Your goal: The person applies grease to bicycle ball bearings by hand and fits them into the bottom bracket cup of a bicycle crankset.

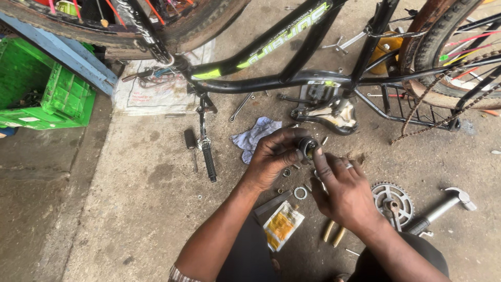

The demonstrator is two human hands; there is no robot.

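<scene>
The left hand [272,156] has its fingers clamped round a small dark round bearing part [308,146], hiding most of it. The right hand [344,190] touches its face with a fingertip, the other fingers loosely curled. It sits mid-scene above the concrete floor [130,209], just near of the upturned bicycle frame [271,78]. Both forearms are cut off at the near edge. Open floor lies left; a chainring [392,202], hammer [441,209] and washers crowd the right.

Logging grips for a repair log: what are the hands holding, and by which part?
The left hand holds a small dark cup-shaped part around its outer side; the right hand has a fingertip at its open end.
</scene>
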